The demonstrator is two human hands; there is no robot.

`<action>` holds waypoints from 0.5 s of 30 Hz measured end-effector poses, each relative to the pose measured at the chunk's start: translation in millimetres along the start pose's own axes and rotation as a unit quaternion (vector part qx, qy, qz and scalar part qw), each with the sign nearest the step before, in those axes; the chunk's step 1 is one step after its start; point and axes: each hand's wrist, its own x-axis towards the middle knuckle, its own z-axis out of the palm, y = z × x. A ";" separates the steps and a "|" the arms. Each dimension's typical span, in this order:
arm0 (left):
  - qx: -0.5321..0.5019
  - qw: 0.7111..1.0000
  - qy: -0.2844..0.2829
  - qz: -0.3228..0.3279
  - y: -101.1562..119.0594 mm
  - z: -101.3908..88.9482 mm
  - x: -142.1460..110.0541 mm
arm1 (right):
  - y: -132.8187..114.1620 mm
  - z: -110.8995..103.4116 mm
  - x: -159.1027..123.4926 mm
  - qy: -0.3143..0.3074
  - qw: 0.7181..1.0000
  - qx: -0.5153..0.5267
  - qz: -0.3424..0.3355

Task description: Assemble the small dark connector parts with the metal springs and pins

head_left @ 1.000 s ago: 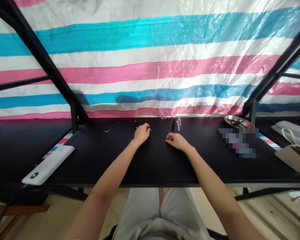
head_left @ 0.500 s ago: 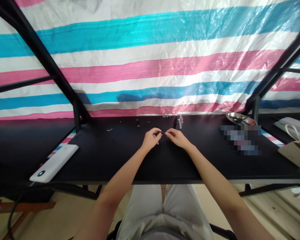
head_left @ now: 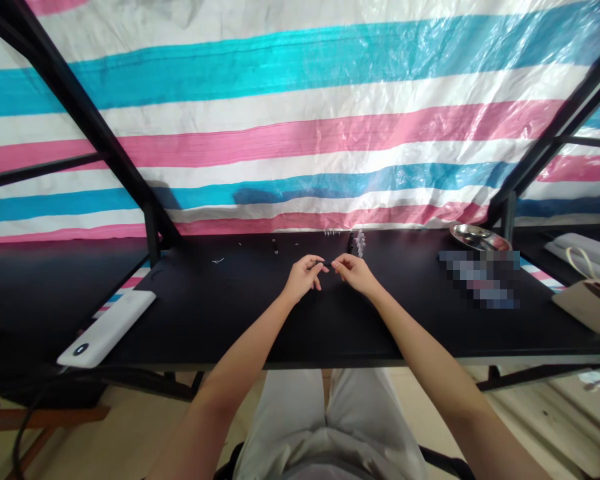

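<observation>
Over the middle of the black table, both my hands pinch a small, thin dark piece, too small to name. My left hand closes thumb and forefinger on its left end, the lower fingers curled loosely. At the other end, the fingertips of my right hand are pressed together. Just beyond the right hand stand a dark strip and a cluster of clear, shiny pieces. A short row of small shiny pieces lies near the back edge.
A small dark piece and a thin white bit lie at the back left. The white slab-shaped device is on the left, a round metal dish at the back right. Farther right sits a beige bag. Black frame bars flank the table.
The left fingers have shifted slightly, with the lower ones a little more spread. Both hands remain at the small dark piece. The view has moved very slightly.
</observation>
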 end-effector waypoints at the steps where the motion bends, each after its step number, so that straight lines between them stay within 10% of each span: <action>1: 0.000 1.000 0.002 -0.001 0.0 -0.1 0.2 | -0.6 0.8 -0.1 0.007 1.000 -0.005 0.000; 15: -0.020 1.000 0.019 0.004 -0.6 2.8 0.1 | -8.4 4.4 -4.2 0.063 0.976 -0.180 -0.104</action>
